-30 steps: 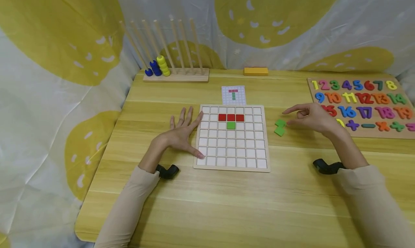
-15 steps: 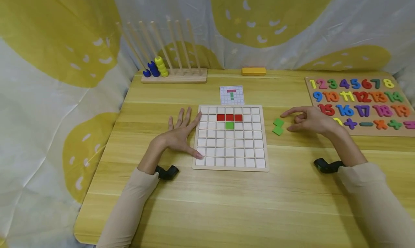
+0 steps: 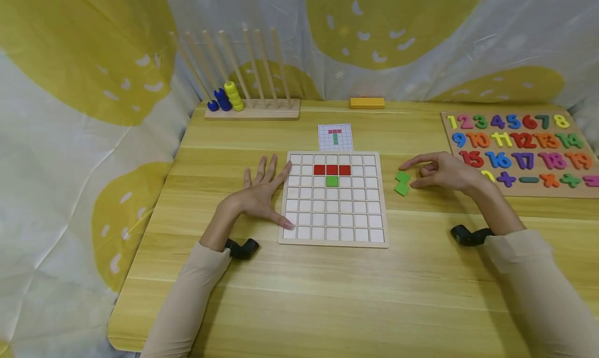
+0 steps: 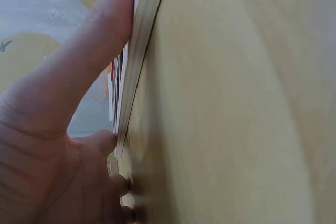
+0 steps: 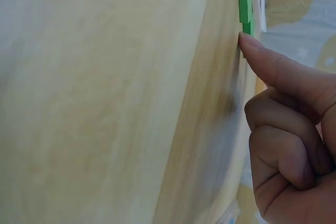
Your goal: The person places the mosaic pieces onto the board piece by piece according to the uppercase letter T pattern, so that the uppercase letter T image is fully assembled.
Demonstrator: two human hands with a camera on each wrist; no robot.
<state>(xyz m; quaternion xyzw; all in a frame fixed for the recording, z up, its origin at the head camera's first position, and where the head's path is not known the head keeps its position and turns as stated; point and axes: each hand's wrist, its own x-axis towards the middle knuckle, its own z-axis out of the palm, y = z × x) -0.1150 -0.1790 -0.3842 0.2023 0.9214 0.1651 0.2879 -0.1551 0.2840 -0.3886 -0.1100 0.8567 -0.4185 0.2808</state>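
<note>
A square grid board (image 3: 339,243) of white cells lies on the table, with three red tiles (image 3: 331,169) in a row and a green tile (image 3: 332,181) below the middle one. My left hand (image 3: 256,197) rests spread at its left side, thumb and index finger touching the frame. Two loose green tiles (image 3: 401,189) lie right of the board, corners meeting. Over them reaches my right hand (image 3: 442,173), index finger and thumb apart around the farther tile, other fingers curled. In the right wrist view the thumb tip is close beside a green tile (image 5: 243,1).
A small pattern card (image 3: 335,138) lies behind the board. At the back left stands a peg rack (image 3: 252,112) with blue and yellow beads. An orange block (image 3: 367,103) sits at the back edge, and a number puzzle board (image 3: 517,165) lies at the right.
My right hand has moved slightly left, and its index finger and thumb now stand wider apart, nearer around the loose green tiles. My left hand stays at the board.
</note>
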